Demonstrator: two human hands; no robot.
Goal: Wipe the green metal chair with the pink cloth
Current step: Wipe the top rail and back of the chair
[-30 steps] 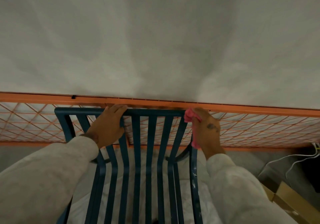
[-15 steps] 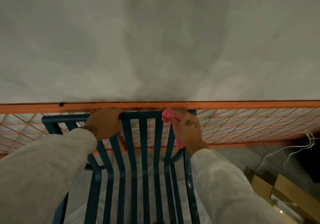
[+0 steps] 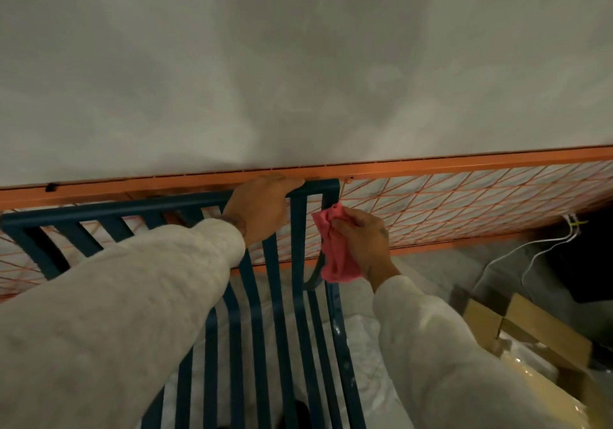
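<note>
The chair [image 3: 300, 229] stands close in front of the person, its back toward an orange mesh panel [image 3: 464, 203] that leans on a grey wall [image 3: 298, 63]. It is made of dark blue-green bars: a top rail across the back and upright slats that bend down into the seat. The left hand [image 3: 262, 208] is curled over the top rail near its right corner, fingers wrapped across the far side, so it grips the frame. The right hand [image 3: 365, 244] holds the cloth [image 3: 335, 249] just right of the back's right upright; thumb and fingers pinch the bunched pink fabric, and a loose tail hangs below the hand. Whether the cloth touches the upright at this instant is hard to tell; it sits right beside it.

The chair looks rigid, and probably light enough to tip or slide under a push, so the top rail seems the sensible place to steady it. Its painted bars are narrow and smooth; a cloth would likely slide along them easily. The cloth is soft and limp, and folds around a bar readily, so wrapping it about one slat and running along it should suit better than flat rubbing. Cardboard boxes [image 3: 530, 325] lie on the floor at the right.
</note>
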